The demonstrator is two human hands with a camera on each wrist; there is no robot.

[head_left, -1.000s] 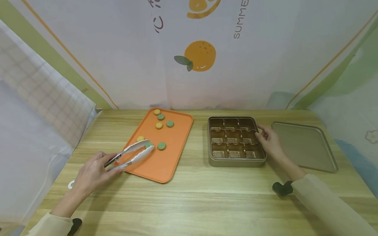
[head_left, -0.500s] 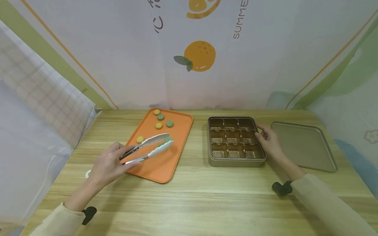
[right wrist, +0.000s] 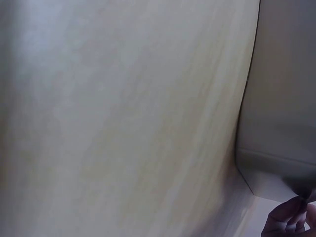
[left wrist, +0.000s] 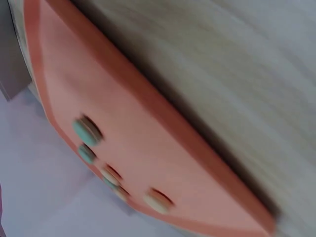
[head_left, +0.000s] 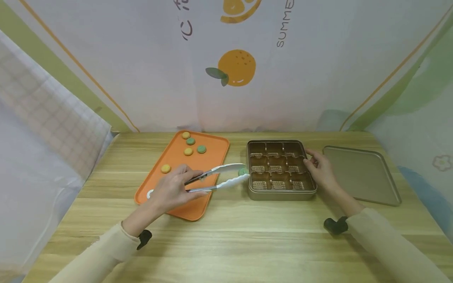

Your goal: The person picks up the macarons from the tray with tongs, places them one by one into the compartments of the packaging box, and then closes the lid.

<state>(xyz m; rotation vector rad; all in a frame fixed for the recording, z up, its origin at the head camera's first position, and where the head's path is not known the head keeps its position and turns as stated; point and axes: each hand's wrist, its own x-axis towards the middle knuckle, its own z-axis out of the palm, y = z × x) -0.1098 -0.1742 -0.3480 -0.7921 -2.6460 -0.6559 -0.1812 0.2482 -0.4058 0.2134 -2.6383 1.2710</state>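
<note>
My left hand [head_left: 171, 190] grips metal tongs [head_left: 231, 182], its thumb and fingers on the two arms. Between the tong tips sits a green macaron [head_left: 242, 171], at the left edge of a bronze square tin [head_left: 283, 195]. A brown divided insert with nine-pocket-style rows [head_left: 278, 163] fills the tin, and nothing shows in its pockets. At the tin's right rim my right hand [head_left: 322, 171] holds the edge with thumb and fingers. On the orange tray [head_left: 216, 151] lie yellow macarons [head_left: 165, 168] and green macarons [head_left: 201, 149]; one green macaron [left wrist: 88, 129] shows in the left wrist view.
A flat bronze lid [head_left: 364, 173] lies on the wooden table [head_left: 262, 239] right of the tin, beyond my right hand. Behind the table hangs a printed cloth [head_left: 159, 78]. The tray is partly covered by my left hand.
My left hand has moved right from the tray to the tin, with the tongs carrying a green macaron lifted off the tray. My right hand has stayed at the tin's rim.
</note>
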